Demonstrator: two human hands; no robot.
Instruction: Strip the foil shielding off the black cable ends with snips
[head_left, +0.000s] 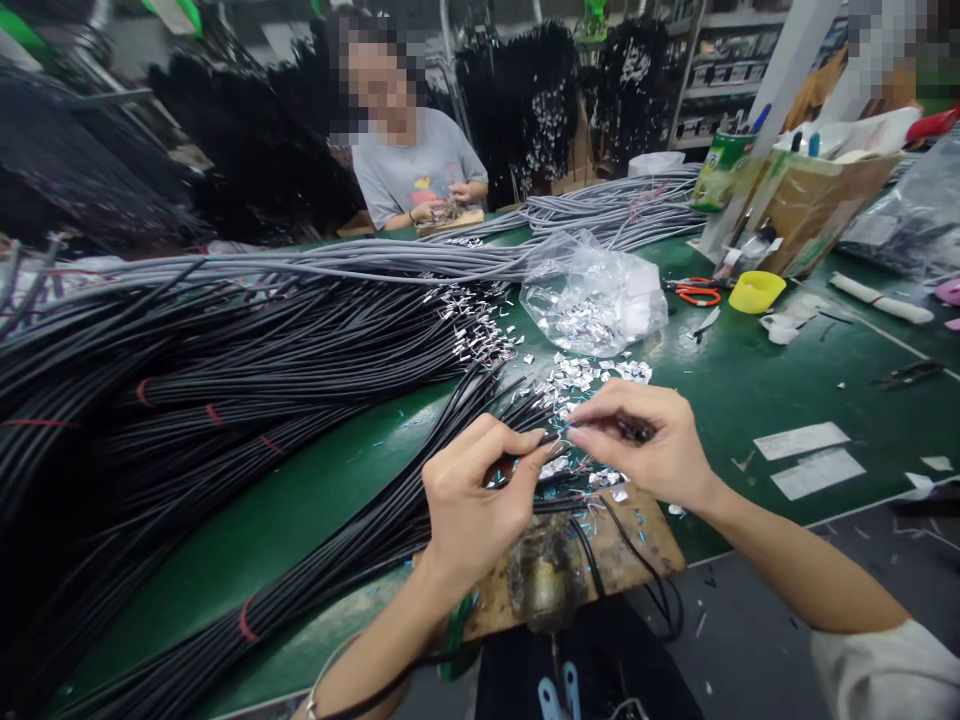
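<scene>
My left hand (480,490) pinches the end of a black cable between thumb and fingertips, above a stained wooden board (645,545). Just to its right, my right hand (652,440) is closed at the thin wires coming out of that cable end; a dark object, too hidden to name, sits inside its curled fingers. A bundle of black cables (360,520) runs from the lower left up to beside my hands. Foil scraps (574,372) and small blue bits lie around the fingertips. A round metal piece (546,575) stands on the board below my hands.
Tied black cables (247,370) and grey cables (360,258) cover the left and back. A plastic bag (596,295), orange-handled scissors (697,292), a yellow ring (756,291) and white strips (801,441) are on the green table (750,380). A person (420,160) sits opposite.
</scene>
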